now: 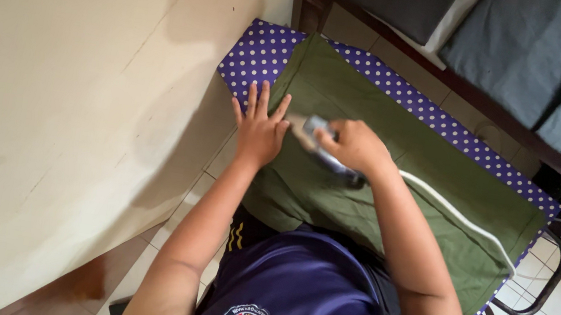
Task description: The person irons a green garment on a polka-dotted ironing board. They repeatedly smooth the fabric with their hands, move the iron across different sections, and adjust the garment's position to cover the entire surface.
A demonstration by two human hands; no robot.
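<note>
Ironing midway: left hand [258, 132] flat, spread on green cloth [394, 189]; right hand [355, 146] gripping iron [325, 153]; far end unpressed, seemingly.

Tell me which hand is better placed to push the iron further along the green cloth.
The right hand: it already grips the iron on the green cloth. The left hand lies flat beside it, fingers spread, pressing the cloth down.

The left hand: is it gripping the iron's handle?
No. The left hand lies flat with fingers spread on the green garment, while the right hand grips the iron.
</note>
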